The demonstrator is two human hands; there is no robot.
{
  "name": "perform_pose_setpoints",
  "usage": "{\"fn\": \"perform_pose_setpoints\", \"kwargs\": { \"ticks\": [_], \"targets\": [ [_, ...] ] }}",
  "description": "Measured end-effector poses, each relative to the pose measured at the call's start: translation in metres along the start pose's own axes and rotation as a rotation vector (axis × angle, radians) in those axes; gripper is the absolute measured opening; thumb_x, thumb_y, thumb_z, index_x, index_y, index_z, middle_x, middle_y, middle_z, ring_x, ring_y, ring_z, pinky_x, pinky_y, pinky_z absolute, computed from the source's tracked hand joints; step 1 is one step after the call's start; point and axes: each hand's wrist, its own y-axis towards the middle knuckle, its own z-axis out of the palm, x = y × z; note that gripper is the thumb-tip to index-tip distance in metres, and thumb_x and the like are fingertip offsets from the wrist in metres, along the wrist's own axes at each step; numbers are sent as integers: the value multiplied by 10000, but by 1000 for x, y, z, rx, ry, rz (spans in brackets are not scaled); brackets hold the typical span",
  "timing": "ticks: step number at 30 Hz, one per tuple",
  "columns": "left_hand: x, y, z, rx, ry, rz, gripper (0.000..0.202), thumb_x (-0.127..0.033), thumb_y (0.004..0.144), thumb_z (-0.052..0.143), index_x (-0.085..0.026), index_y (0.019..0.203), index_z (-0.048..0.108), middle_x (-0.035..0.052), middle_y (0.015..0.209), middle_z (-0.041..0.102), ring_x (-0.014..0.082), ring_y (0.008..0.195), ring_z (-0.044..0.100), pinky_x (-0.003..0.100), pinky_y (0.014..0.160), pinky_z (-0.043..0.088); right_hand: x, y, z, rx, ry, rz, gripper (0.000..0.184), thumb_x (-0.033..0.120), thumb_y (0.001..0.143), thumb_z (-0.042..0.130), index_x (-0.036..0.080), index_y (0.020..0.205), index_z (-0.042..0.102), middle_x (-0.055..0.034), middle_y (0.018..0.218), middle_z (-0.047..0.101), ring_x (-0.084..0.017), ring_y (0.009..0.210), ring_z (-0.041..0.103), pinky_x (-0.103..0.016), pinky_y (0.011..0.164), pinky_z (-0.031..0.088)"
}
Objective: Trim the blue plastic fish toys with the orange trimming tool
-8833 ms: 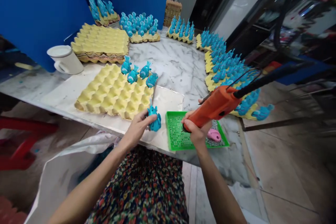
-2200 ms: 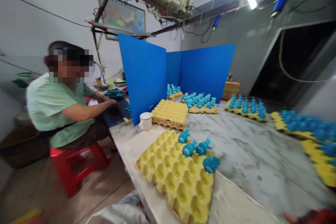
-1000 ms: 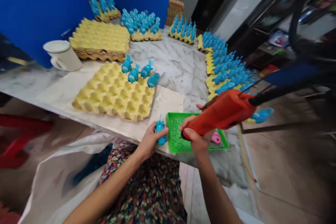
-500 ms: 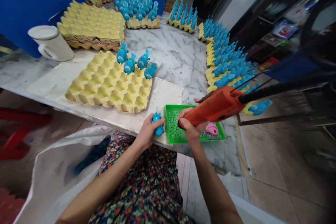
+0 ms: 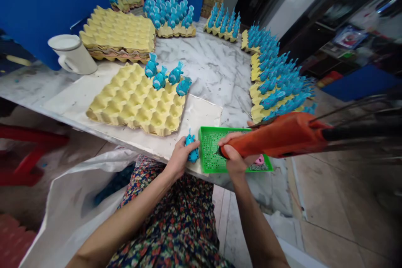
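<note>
My left hand (image 5: pixel 181 155) is closed around a small blue plastic toy (image 5: pixel 192 149), held at the table's front edge just left of a green perforated tray (image 5: pixel 205 169). My right hand (image 5: pixel 236 160) grips an orange electric screwdriver (image 5: pixel 273 136) above that tray, its tip pointing left and down. Inside the tray, small metal screws (image 5: pixel 258 167) lie at the right end beside a pink plastic piece (image 5: pixel 259 160), which the tool and hand partly cover. A yellow egg tray (image 5: pixel 138 102) sits left of the hands, with several blue toys (image 5: pixel 160 78) upright at its far right corner.
A white lidded mug (image 5: pixel 73 55) and a stack of egg trays (image 5: pixel 117 31) stand at the back left. Filled trays of blue toys (image 5: pixel 276 67) line the right edge and the back. A white sack (image 5: pixel 75 201) hangs open below the table's left front.
The screwdriver has swung lower and nearer level, its body further right, covering more of the pink piece. The left hand still holds the blue toy. The whole view has shifted slightly.
</note>
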Motion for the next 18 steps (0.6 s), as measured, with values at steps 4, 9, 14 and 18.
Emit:
{"fn": "perform_pose_setpoints", "kwargs": {
  "ticks": [4,9,14,18],
  "targets": [
    [6,1,4,-42,-14,19,384,-398,626,794,-164,829,567,-30,687,554,103,585,494,210,510,382,19,6,9,-13,36,-9,62,246,737,671,204,711,633,26,692,610,-165,618,557,-351,690,479],
    [10,3,8,-109,-13,86,327,-368,641,761,-166,791,553,-44,675,525,101,609,467,214,546,385,40,5,30,148,287,-5,77,301,770,677,231,792,654,19,728,602,-168,627,568,-341,633,486],
    [11,5,7,-103,0,100,289,-351,655,734,-167,791,558,-41,691,533,105,629,463,222,579,384,42,2,35,215,282,-6,73,281,786,668,252,842,632,29,758,607,-155,651,572,-334,671,500],
    [10,4,8,-107,-10,98,301,-359,640,747,-164,787,572,-37,695,545,106,623,465,225,571,376,32,0,36,188,265,-9,65,292,772,661,250,806,625,29,735,584,-152,636,564,-326,645,499]
  ]
}}
